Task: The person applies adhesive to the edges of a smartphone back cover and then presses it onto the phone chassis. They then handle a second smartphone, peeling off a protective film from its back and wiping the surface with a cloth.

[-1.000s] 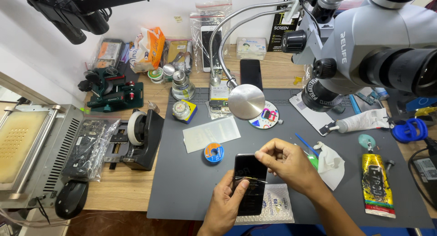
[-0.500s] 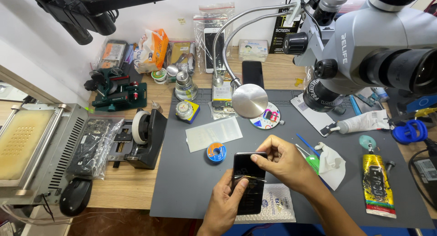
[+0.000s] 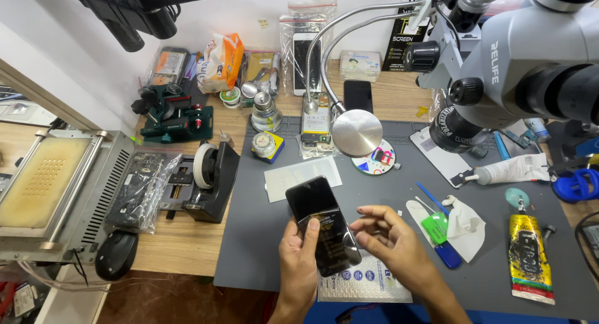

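Note:
My left hand (image 3: 301,261) grips a black smartphone (image 3: 321,221) from below, thumb pressed on its dark glossy screen, the phone tilted up over the grey work mat (image 3: 262,236). Just right of the phone, my right hand (image 3: 390,240) hovers with curled, slightly parted fingers and holds nothing that I can see. Under both hands lies a white printed packet (image 3: 365,286).
A microscope (image 3: 530,62) hangs over the right side, with a gooseneck lamp (image 3: 357,132) at centre. A tape dispenser (image 3: 209,174) and a heating machine (image 3: 56,186) stand at left. A white cloth (image 3: 465,221), blue tool (image 3: 446,252), yellow pouch (image 3: 530,255) and glue tube (image 3: 508,171) lie at right.
The phone has been lifted and tilted so its screen faces up toward me. My right hand has come off the phone's top edge and moved to the right. The blue tape roll is now hidden.

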